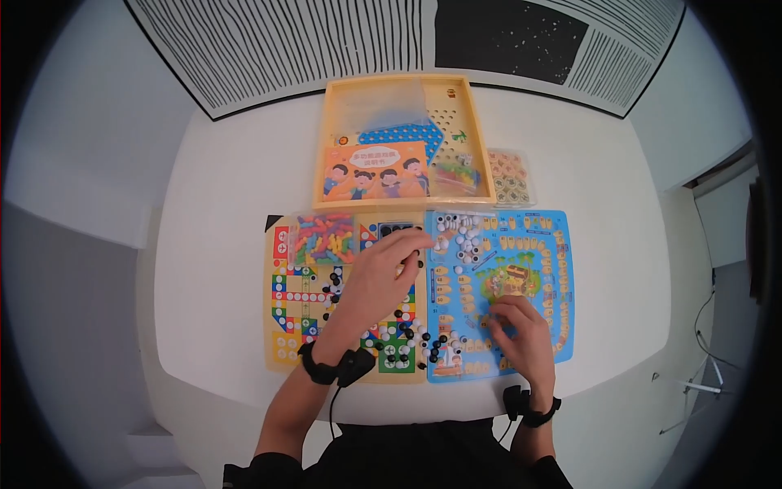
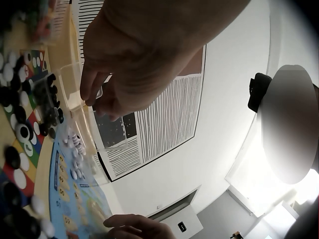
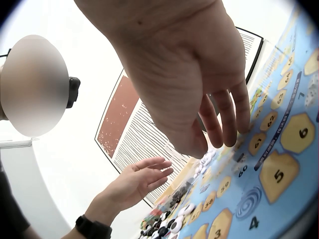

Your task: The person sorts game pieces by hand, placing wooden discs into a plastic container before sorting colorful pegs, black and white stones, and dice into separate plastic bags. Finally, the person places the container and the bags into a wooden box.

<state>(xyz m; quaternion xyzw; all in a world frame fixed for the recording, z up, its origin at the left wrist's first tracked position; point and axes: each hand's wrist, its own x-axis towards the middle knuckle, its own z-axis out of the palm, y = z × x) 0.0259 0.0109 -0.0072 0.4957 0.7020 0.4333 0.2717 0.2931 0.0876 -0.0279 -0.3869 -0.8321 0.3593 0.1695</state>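
My left hand (image 1: 389, 265) reaches over the middle of the game board, its fingertips above the clear boxes of black pieces (image 1: 397, 231) and white pieces (image 1: 468, 236). In the right wrist view the left hand's fingers (image 3: 152, 174) look fairly straight and spread. My right hand (image 1: 523, 334) hovers low over the blue half of the board (image 1: 558, 281), fingers (image 3: 228, 124) loosely bent with the thumb apart from them. Nothing shows in its grasp. Loose black and white pieces (image 1: 407, 334) lie scattered between the hands, mostly on the colourful left half.
A clear box of coloured pegs (image 1: 324, 239) stands at the board's upper left. Behind is a wooden tray (image 1: 324, 122) with an orange booklet (image 1: 375, 171) and a bag of small pieces (image 1: 456, 175). A clear box of wooden discs (image 1: 511, 178) stands beside the tray.
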